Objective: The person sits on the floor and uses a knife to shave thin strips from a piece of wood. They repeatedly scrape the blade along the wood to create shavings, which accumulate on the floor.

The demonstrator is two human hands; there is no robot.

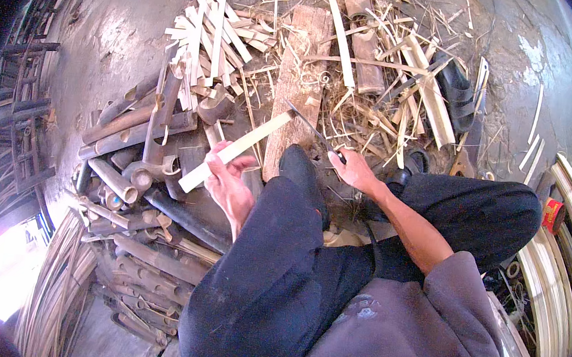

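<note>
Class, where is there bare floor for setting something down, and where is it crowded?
Bare floor shows upper left, between the dark rack and the strip pile, and at right, between the sandal and the loose strips. Crowded: both sides of the board, with tubes and strip pile left, scraps right.

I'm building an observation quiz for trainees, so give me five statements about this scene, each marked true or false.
1. The left hand holds a pale flat strip. True.
2. The right hand is empty. False: it grips a knife.
3. A heap of pale strips lies to the left of the wooden plank. True.
4. The person's trousers are white. False: they are dark.
5. A dark sandal lies to the right of the plank. True.
</note>
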